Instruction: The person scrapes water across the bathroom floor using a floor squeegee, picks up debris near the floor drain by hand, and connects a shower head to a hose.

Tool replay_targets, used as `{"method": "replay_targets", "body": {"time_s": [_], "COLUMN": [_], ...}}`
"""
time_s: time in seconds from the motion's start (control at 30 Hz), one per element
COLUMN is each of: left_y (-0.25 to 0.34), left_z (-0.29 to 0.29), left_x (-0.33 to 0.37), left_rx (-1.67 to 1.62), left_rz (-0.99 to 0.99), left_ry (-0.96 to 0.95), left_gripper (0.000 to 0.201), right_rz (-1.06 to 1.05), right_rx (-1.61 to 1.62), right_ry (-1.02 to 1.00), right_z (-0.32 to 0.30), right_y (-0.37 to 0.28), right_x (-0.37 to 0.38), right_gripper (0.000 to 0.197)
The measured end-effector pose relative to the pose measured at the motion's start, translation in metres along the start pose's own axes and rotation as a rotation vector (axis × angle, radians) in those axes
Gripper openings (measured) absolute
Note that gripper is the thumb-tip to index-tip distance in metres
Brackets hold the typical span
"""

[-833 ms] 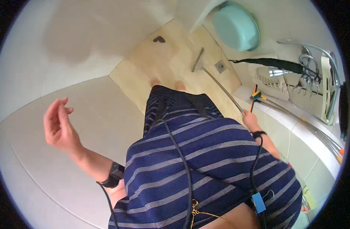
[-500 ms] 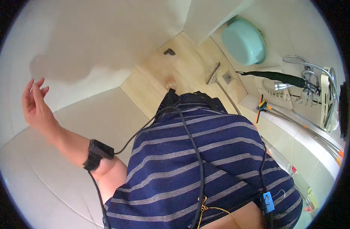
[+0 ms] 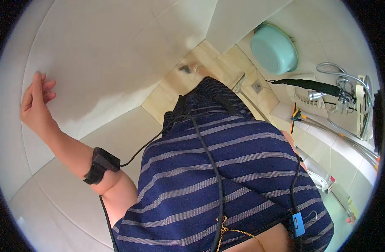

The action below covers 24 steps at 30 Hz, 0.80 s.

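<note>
Shifted since the earlier frame: one foot (image 3: 196, 67), forward, now beside a dark item (image 3: 184, 69). Right hand (image 3: 288, 137): mostly behind striped shirt (image 3: 226, 168); grip hidden, state not tellable. Squeegee (image 3: 239, 82): head on floor (image 3: 161, 101), towards 11 o'clock from right hand, the nearer; handle slanting 11-to-5. Left hand (image 3: 38, 101): just past 9 o'clock, fingers half-curled, holding nothing. Basin (image 3: 273, 49): between 1 and 2.
</note>
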<state>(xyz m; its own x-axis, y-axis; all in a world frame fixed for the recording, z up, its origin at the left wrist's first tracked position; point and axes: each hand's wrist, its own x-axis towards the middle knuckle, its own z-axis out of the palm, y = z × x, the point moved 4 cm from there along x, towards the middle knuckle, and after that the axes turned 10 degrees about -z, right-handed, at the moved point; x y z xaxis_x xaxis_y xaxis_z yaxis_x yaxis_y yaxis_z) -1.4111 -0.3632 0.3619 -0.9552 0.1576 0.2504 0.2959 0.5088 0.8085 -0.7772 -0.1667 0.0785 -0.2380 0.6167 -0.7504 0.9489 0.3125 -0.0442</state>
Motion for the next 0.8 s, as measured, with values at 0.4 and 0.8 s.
{"method": "replay_targets", "body": {"time_s": [0.4,0.8], "left_y": [-0.006,-0.025], "left_z": [-0.004,-0.01], "left_x": [0.005,0.015], "left_rx": [0.008,0.028], "left_rz": [-0.03,-0.026], "left_ry": [-0.017,-0.003], "left_gripper": [0.024,0.024], "right_rz": [-0.435,-0.512], "right_rx": [0.112,0.012], "right_ry": [0.075,-0.142], "right_z": [0.01,0.092], "right_y": [-0.085,-0.159], "right_x": [0.095,0.151], "right_gripper": [0.031,0.053]}}
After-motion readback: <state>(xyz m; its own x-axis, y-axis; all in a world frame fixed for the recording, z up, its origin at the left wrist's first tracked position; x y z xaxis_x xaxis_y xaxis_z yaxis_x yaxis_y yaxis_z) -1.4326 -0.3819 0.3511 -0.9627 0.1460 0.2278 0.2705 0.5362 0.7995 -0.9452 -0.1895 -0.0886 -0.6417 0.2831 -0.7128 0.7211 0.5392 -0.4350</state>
